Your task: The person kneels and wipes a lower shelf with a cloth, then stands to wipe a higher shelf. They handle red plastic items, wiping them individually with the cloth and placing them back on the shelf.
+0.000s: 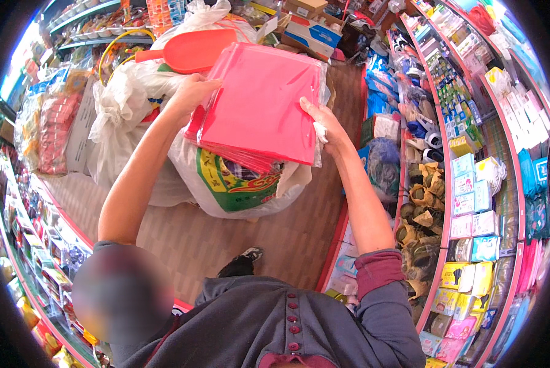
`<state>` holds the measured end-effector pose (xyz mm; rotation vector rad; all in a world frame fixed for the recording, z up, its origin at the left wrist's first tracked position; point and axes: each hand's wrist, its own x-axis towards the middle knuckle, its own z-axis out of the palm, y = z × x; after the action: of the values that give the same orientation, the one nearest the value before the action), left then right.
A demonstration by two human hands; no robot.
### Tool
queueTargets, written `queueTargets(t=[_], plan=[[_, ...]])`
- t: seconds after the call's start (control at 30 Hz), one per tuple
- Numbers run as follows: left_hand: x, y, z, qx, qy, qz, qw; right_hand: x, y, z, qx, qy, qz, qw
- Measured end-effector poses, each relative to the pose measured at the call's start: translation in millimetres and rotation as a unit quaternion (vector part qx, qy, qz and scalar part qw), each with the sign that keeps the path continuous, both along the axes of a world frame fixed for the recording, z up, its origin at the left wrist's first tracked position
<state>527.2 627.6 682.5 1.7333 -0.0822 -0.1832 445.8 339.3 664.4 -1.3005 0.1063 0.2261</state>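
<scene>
A stack of flat pink-red packs in clear plastic sleeves (pixel 261 101) lies over a large white woven sack (pixel 247 209) with green and yellow printing. My left hand (pixel 192 99) pinches the stack's left edge. On the opposite side, my right hand (pixel 328 124) grips the right edge, thumb on top and the other fingers mostly hidden. A small white scrap (pixel 321 132) shows at that hand; I cannot tell what it is. Lower packs fan out unevenly below the top one. Just beyond my left hand, a red plastic scoop (pixel 199 50) rests on the white bags.
Knotted white plastic bags (pixel 123 96) stand at the left beside bagged goods (pixel 59 129). An open carton (pixel 309 34) is at the back. Shelves with packaged goods (pixel 468 211) and shoes (pixel 422 133) line the right. Wood-look flooring (pixel 289 248) shows around my foot (pixel 252 254).
</scene>
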Motion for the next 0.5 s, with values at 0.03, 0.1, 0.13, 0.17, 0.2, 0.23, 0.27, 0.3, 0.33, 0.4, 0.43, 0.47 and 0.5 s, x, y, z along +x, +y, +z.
queueTargets(t=[0.03, 0.1, 0.13, 0.17, 0.2, 0.23, 0.27, 0.3, 0.33, 0.4, 0.43, 0.47, 0.5], plan=[[-3.0, 0.2, 5.2, -0.006, 0.002, -0.001, 1.0, -1.3, -1.2, -1.4, -0.001, 0.0, -0.01, 1.0], [-6.5, -1.2, 17.1, -0.018, -0.004, -0.015, 1.0, -3.5, -3.0, -4.1, 0.002, -0.003, -0.022, 1.0], [-7.9, -2.8, 23.0, -0.023, -0.012, -0.027, 0.999, -4.8, -4.2, -4.8, 0.001, -0.004, -0.038, 0.999], [-10.5, -5.1, 28.2, -0.037, -0.029, -0.042, 0.998, -6.9, -5.8, -4.3, 0.004, -0.008, -0.047, 0.999], [-11.8, -10.1, 33.4, -0.056, -0.027, -0.043, 0.997, -8.7, -7.3, -2.5, 0.015, -0.013, -0.044, 0.999], [-13.6, -15.3, 38.8, -0.081, -0.033, -0.055, 0.995, -11.5, -9.0, 0.2, 0.011, -0.031, -0.063, 0.997], [-14.7, -21.3, 45.0, -0.106, -0.039, -0.067, 0.991, -14.8, -11.7, 4.9, 0.002, -0.038, -0.08, 0.996], [-16.2, -27.9, 51.3, -0.13, -0.044, -0.08, 0.987, -18.3, -14.5, 10.6, -0.005, -0.032, -0.11, 0.993], [-17.8, -34.7, 58.0, -0.15, -0.035, -0.102, 0.983, -22.2, -18.1, 17.7, -0.004, -0.049, -0.116, 0.992], [-20.9, -50.2, 72.2, -0.193, -0.014, -0.151, 0.969, -29.7, -24.6, 31.5, 0.02, -0.068, -0.142, 0.987], [-24.6, -57.4, 78.0, -0.201, -0.014, -0.172, 0.964, -33.6, -28.7, 38.2, -0.008, -0.071, -0.141, 0.987], [-29.8, -65.0, 82.0, -0.209, -0.01, -0.195, 0.958, -38.1, -34.7, 45.4, -0.036, -0.072, -0.141, 0.987], [-35.8, -72.2, 85.0, -0.23, -0.017, -0.238, 0.944, -43.3, -40.7, 50.9, -0.052, -0.085, -0.131, 0.986]])
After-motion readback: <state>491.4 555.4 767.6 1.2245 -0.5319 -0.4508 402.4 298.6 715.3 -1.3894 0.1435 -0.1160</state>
